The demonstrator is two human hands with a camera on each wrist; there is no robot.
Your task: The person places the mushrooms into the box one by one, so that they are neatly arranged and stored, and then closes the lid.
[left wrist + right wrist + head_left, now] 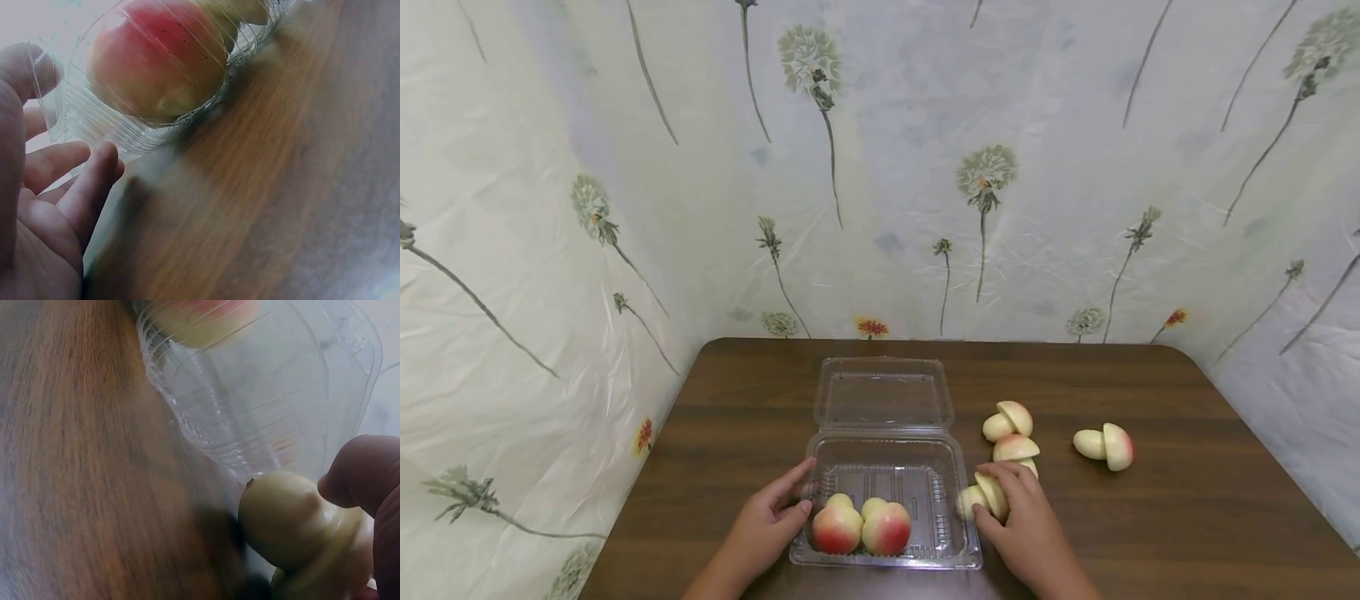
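Note:
A clear plastic clamshell container (925,467) lies open on the table, its lid (883,396) folded back. My left hand (763,527) holds its left edge between thumb and fingers; the left wrist view shows the thumb (37,72) at the rim. Inside, near the front, two red-and-cream toy mushrooms (887,529) sit side by side. Just outside the right wall, my right hand (1026,521) grips another toy mushroom (972,502) between thumb and fingers. Its pale rounded stem (281,515) appears close to the container wall in the right wrist view.
Beyond my right hand stand two more toy mushrooms, one (1017,450) partly covered by the hand and one (1007,421) behind it. A further mushroom (1103,446) lies apart to the right. Floral sheeting (895,208) surrounds the brown wooden table (752,392).

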